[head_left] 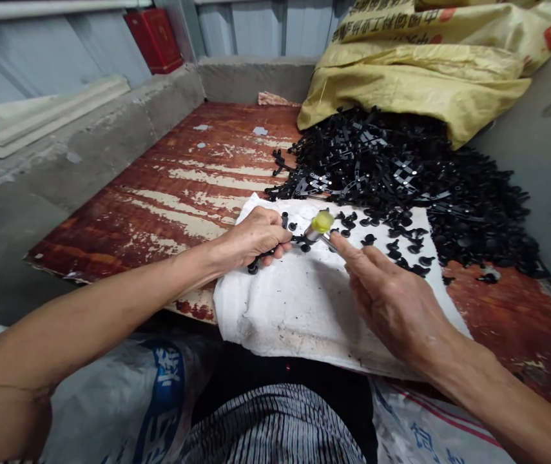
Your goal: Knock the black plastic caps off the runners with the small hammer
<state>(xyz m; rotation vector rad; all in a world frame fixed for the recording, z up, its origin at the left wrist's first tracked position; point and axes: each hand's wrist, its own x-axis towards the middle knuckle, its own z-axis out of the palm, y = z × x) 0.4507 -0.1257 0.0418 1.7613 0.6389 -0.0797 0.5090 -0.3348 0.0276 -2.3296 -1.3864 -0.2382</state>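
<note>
My left hand (261,237) is closed on a black hinged linkage (269,251), mostly covered by the fingers, with one end reaching toward the hammer. In my right hand (381,283) is a small hammer (314,228) with a metal head and a yellow-green face, gripped by its thin handle, the index finger along it. The hammer head is at the linkage's end; I cannot tell whether they touch. Both hands are over a white cloth (299,303). Small black knob-like pieces (369,240) lie scattered on its right part.
A large heap of black linkages and knobs (376,161) covers the right back of the worn red-brown board (178,187). Above it slumps a yellow woven sack (415,71). A concrete ledge (125,125) borders the left, with a red box (154,40) on it. Plastic sacks (111,393) stand below.
</note>
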